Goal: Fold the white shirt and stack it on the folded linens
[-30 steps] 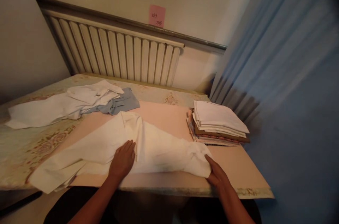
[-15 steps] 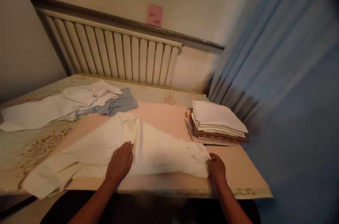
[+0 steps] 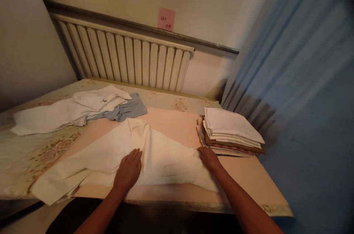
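Observation:
A large white cloth point(image 3: 105, 153) lies spread and half folded across the near part of the table point(image 3: 171, 119). My left hand point(image 3: 128, 169) rests flat on its middle, fingers stretched out along a fold. My right hand point(image 3: 208, 158) lies on the cloth's right end, close to the stack of folded cloths point(image 3: 231, 131); its fingers press down on the fabric.
A loose heap of white cloth point(image 3: 69, 110) and a blue-grey cloth point(image 3: 129, 108) lie at the back left of the table. A radiator point(image 3: 124, 55) runs along the wall behind, under a pink note point(image 3: 166, 19). A blue curtain point(image 3: 298, 79) hangs at the right.
My right hand has moved from the cloth's lower right corner up and to the left, onto its right end near the stack. My left hand has stayed in place.

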Demonstrator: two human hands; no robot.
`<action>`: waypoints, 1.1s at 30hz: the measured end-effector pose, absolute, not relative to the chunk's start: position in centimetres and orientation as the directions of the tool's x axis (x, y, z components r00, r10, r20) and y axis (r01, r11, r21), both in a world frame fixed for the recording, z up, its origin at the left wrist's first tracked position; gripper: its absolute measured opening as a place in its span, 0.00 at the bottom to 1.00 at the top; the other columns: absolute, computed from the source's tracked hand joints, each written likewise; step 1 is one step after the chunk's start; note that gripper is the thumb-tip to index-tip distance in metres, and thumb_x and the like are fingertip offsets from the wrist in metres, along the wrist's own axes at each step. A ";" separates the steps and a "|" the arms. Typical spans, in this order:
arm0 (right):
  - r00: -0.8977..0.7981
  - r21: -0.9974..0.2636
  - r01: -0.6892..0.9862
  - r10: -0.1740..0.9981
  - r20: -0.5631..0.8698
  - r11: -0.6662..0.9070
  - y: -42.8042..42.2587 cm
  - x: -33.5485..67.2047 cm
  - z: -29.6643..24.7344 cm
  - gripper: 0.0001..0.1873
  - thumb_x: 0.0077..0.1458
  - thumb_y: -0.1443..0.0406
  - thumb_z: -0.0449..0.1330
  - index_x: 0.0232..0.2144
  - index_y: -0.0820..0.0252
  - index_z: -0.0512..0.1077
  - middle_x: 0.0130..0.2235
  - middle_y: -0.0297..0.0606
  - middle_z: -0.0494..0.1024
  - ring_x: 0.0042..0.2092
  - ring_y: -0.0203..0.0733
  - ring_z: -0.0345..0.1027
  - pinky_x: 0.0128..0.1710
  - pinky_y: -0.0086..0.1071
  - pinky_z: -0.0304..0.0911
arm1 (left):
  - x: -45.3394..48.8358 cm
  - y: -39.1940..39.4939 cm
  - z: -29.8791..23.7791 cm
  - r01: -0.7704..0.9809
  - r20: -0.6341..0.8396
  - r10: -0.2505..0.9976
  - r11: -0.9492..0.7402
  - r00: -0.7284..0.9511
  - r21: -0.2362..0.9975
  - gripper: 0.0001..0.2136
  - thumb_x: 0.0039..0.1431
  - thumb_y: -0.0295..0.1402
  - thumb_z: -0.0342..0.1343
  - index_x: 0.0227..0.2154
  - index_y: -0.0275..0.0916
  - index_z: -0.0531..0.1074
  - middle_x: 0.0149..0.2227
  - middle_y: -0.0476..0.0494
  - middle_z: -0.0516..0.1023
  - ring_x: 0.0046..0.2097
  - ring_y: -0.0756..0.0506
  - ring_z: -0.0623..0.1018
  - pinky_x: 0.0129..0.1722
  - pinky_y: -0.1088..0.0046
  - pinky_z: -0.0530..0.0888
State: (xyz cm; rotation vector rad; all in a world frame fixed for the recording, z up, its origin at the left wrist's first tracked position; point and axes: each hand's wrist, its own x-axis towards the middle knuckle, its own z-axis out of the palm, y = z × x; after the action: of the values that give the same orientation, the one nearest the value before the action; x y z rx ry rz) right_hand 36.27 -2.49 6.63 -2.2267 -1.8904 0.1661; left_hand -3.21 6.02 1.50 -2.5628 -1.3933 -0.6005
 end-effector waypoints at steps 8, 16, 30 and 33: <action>0.182 -0.098 0.977 0.981 -0.059 -0.188 -0.9 35.2 6.5 0.15 0.56 0.70 0.49 0.40 0.58 0.74 0.43 0.42 0.77 0.45 0.39 0.70 0.41 0.27 0.57 | -3.4 6.2 1.2 0.826 0.433 0.766 -0.557 0.475 0.080 0.19 0.62 0.30 0.43 0.53 0.36 0.69 0.58 0.36 0.70 0.60 0.40 0.67 0.56 0.59 0.64; 0.289 -0.009 0.957 0.953 -0.087 -0.291 -0.4 35.1 7.2 0.13 0.55 0.70 0.51 0.35 0.59 0.75 0.40 0.46 0.79 0.43 0.43 0.72 0.38 0.31 0.58 | -3.3 6.0 1.5 0.822 0.443 0.763 -0.561 0.470 0.094 0.19 0.62 0.30 0.43 0.53 0.35 0.69 0.57 0.35 0.70 0.60 0.40 0.67 0.55 0.58 0.64; 0.265 -0.160 0.958 0.950 0.166 -0.239 -4.4 34.9 8.0 0.17 0.60 0.68 0.45 0.45 0.63 0.71 0.47 0.45 0.75 0.49 0.42 0.67 0.49 0.31 0.59 | -3.4 6.1 1.3 0.825 0.433 0.771 -0.556 0.467 0.101 0.19 0.63 0.30 0.42 0.54 0.36 0.68 0.58 0.36 0.69 0.61 0.40 0.66 0.57 0.58 0.63; 0.248 -0.275 0.952 0.872 0.422 -0.138 -8.5 33.8 7.3 0.18 0.63 0.62 0.44 0.45 0.61 0.70 0.44 0.46 0.75 0.46 0.45 0.68 0.48 0.37 0.63 | -3.3 6.1 1.3 0.819 0.430 0.776 -0.559 0.462 0.129 0.19 0.63 0.31 0.42 0.54 0.37 0.68 0.58 0.36 0.69 0.61 0.40 0.66 0.57 0.58 0.63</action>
State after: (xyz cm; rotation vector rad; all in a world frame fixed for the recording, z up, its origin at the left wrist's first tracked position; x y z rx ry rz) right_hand 33.82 -8.45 7.30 -2.0441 -1.6568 -0.2181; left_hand -3.33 6.05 1.31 -2.6029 -1.4238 -0.6880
